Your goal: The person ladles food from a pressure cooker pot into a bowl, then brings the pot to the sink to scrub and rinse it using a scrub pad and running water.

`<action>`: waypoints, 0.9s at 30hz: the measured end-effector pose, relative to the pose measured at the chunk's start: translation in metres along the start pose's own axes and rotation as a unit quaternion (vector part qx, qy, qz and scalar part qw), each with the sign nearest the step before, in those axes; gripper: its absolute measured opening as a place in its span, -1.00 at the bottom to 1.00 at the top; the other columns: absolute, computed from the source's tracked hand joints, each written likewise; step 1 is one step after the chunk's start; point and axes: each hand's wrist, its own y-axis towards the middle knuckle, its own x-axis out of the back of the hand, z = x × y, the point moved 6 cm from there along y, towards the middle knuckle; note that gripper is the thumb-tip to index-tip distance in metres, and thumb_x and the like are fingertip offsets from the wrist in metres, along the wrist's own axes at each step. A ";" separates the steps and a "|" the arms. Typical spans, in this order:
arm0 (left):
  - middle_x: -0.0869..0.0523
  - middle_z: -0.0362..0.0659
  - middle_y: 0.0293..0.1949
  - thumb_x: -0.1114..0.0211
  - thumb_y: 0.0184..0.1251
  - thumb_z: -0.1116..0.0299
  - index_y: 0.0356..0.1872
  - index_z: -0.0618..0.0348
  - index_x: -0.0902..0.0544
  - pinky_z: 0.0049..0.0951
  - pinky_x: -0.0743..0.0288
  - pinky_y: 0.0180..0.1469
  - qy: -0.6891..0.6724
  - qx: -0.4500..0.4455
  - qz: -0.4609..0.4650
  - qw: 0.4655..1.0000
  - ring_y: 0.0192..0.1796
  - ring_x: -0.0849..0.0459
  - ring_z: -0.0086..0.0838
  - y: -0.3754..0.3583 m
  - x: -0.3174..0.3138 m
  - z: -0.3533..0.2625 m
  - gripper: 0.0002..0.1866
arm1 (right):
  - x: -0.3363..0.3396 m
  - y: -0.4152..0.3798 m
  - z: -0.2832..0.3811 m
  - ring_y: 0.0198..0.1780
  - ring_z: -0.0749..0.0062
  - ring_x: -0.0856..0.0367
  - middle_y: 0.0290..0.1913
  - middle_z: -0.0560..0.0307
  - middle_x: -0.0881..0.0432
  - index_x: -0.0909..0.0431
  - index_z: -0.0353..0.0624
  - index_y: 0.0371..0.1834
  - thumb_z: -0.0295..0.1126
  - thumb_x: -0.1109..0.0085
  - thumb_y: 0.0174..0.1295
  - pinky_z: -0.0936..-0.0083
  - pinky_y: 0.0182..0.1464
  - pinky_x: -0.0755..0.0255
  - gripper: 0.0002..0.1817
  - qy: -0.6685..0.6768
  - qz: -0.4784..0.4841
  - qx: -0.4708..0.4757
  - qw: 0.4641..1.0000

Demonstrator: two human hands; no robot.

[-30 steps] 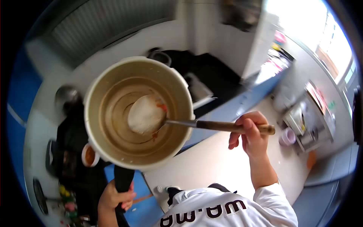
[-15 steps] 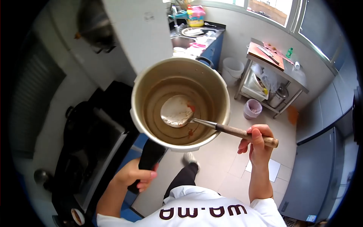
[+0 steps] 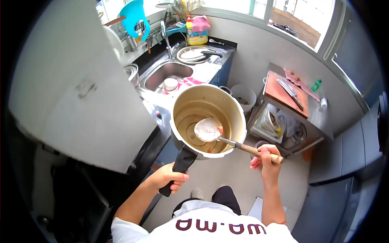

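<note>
My left hand (image 3: 167, 177) is wrapped round the black handle (image 3: 184, 160) of a deep metal pot (image 3: 221, 102), which hangs in the air in front of me. A thin layer of brownish liquid seems to lie at the pot's bottom. My right hand (image 3: 267, 161) grips the wooden handle of a ladle (image 3: 208, 130). The ladle's round whitish bowl, with a small red scrap on it, is inside the pot's opening. Its shaft crosses over the pot's right rim. Another red scrap shows low in the pot.
Ahead is a sink (image 3: 152, 83) with a white bowl (image 3: 170, 84) in it, and plates (image 3: 193, 53) beside it. A metal table with a cutting board (image 3: 279, 94) and a knife (image 3: 289, 93) stands at right. A white wall (image 3: 69, 117) juts out at left.
I have turned and moved toward the sink, carrying the pot and the ladle. The stove has slid out to the lower left, and more of the counter shows. Both grips stay the same.
</note>
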 end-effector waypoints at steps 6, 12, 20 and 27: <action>-0.31 -0.32 -0.67 -0.21 0.12 0.44 -0.38 0.14 -0.38 -0.60 -0.20 -0.68 -0.057 -0.031 -0.042 0.997 -0.72 -0.28 -0.67 0.088 0.018 -0.071 -0.85 | -0.026 0.153 -0.040 -0.73 0.56 -0.49 -0.67 0.13 -0.53 -0.45 -0.23 -0.37 -0.31 -0.01 0.27 0.76 -0.71 -0.27 -0.80 0.004 0.088 -0.023 0.996; -0.30 -0.34 -0.67 -0.19 0.14 0.46 -0.36 0.14 -0.41 -0.59 -0.15 -0.67 -0.153 -0.107 -0.124 0.975 -0.73 -0.27 -0.67 0.138 0.025 -0.152 -0.88 | -0.093 0.296 -0.051 -0.66 0.65 -0.49 -0.63 0.21 -0.54 -0.49 -0.22 -0.33 -0.29 -0.04 0.27 0.80 -0.63 -0.30 -0.80 0.040 0.257 -0.073 0.963; -0.32 -0.31 -0.68 -0.18 0.12 0.49 -0.37 0.19 -0.39 -0.55 -0.25 -0.69 -0.213 -0.215 -0.241 0.922 -0.74 -0.30 -0.64 0.189 0.095 -0.220 -0.87 | -0.227 0.407 -0.115 -0.58 0.64 -0.49 -0.56 0.21 -0.52 -0.46 -0.24 -0.22 -0.29 -0.04 0.28 0.74 -0.54 -0.35 -0.78 0.065 0.428 -0.118 0.894; -0.34 -0.29 -0.67 -0.18 0.10 0.51 -0.39 0.20 -0.37 -0.54 -0.30 -0.68 -0.197 -0.223 -0.295 0.908 -0.73 -0.34 -0.62 0.239 0.181 -0.252 -0.86 | -0.309 0.467 -0.177 -0.48 0.60 -0.52 -0.49 0.18 -0.52 -0.41 -0.24 -0.16 -0.35 -0.05 0.26 0.68 -0.44 -0.43 -0.80 0.018 0.532 -0.168 0.829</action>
